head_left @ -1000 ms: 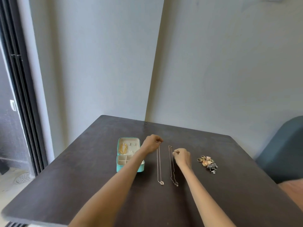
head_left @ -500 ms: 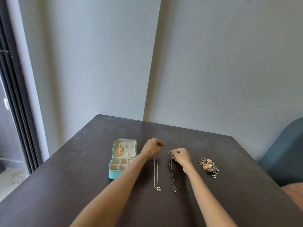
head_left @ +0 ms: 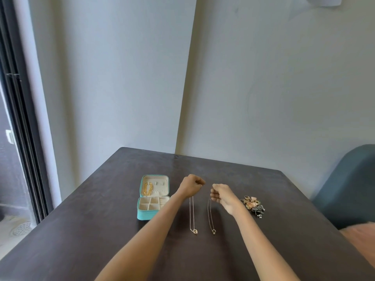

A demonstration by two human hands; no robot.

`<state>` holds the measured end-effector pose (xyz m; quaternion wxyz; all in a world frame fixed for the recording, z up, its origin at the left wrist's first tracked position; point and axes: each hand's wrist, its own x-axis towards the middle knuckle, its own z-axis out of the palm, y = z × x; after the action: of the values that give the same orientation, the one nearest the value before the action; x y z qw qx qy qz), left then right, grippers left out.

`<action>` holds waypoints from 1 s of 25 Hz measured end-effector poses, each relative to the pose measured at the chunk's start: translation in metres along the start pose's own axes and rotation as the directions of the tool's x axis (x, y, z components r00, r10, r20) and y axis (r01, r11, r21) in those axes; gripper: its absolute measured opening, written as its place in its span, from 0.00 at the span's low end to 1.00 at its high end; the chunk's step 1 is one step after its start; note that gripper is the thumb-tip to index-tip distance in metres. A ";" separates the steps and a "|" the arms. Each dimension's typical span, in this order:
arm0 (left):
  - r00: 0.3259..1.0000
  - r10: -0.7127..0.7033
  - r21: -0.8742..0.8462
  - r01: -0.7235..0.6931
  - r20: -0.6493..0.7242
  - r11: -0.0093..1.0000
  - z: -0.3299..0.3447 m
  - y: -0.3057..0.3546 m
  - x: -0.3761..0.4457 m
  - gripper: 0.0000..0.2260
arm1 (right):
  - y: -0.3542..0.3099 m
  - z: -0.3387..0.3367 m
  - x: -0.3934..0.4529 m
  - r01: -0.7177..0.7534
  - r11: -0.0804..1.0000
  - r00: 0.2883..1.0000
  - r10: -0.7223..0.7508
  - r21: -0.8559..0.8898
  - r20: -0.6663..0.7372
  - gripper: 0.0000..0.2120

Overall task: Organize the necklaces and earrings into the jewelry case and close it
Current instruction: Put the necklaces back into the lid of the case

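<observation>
Both chains have come up off the table at their top ends, so packing is under way: left hand [head_left: 191,186] curled, pinching the pale necklace [head_left: 192,214], right hand [head_left: 222,194] pinching the darker necklace [head_left: 211,216], pendants low by the table [head_left: 101,230]; the open case [head_left: 142,215] waits left, earrings [head_left: 252,205] piled right
</observation>
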<state>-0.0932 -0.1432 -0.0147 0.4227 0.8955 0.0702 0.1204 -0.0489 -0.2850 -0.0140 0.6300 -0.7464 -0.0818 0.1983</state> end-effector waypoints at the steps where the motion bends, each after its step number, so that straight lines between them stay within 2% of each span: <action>1: 1.000 0.008 -0.013 -0.008 0.023 1.000 0.002 0.002 0.001 0.14 | -0.005 0.000 -0.004 0.009 0.998 0.999 -0.011 0.057 0.031 0.14; 3: 0.995 0.044 -0.063 -0.038 0.088 0.997 0.006 0.007 0.002 0.14 | -0.015 -0.002 -0.009 0.023 0.992 0.997 -0.033 0.127 0.074 0.14; 7: 0.971 0.101 -0.305 -0.030 0.217 0.952 0.008 0.012 -0.002 0.09 | -0.025 -0.001 -0.016 0.037 0.983 0.990 -0.060 0.182 0.124 0.10; 10: 0.970 0.106 -0.351 -0.022 0.220 0.936 0.004 0.008 -0.007 0.08 | -0.030 -0.006 -0.026 0.041 0.970 0.991 -0.071 0.241 0.113 0.05; 13: 0.978 0.064 -0.432 0.028 0.197 0.901 -0.008 0.007 -0.015 0.09 | -0.035 -0.014 -0.032 0.071 0.918 0.988 -0.117 0.391 0.096 0.02; 16: 0.983 0.018 -0.592 0.096 0.184 0.800 -0.019 0.010 -0.023 0.17 | -0.040 -0.020 -0.038 0.097 0.865 0.988 -0.145 0.493 0.060 0.07; 20: 0.984 -0.020 -0.789 0.155 0.178 0.594 -0.032 0.021 -0.033 0.19 | -0.038 -0.023 -0.047 0.129 0.832 0.989 -0.146 0.540 -0.012 0.09; 22: 0.986 -0.036 -0.815 0.153 0.161 0.558 -0.038 0.028 -0.036 0.19 | -0.033 -0.024 -0.051 0.125 0.854 0.991 -0.136 0.505 -0.014 0.09; 25: 0.993 -0.010 -0.874 0.110 0.120 0.473 -0.044 0.036 -0.037 0.17 | -0.026 -0.023 -0.062 0.107 0.938 0.988 -0.137 0.330 0.070 0.08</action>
<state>-0.1399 -0.1419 0.0340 0.8283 0.5544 0.0092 0.0804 -0.0923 -0.3238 0.0264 0.7510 -0.6159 -0.1229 0.2037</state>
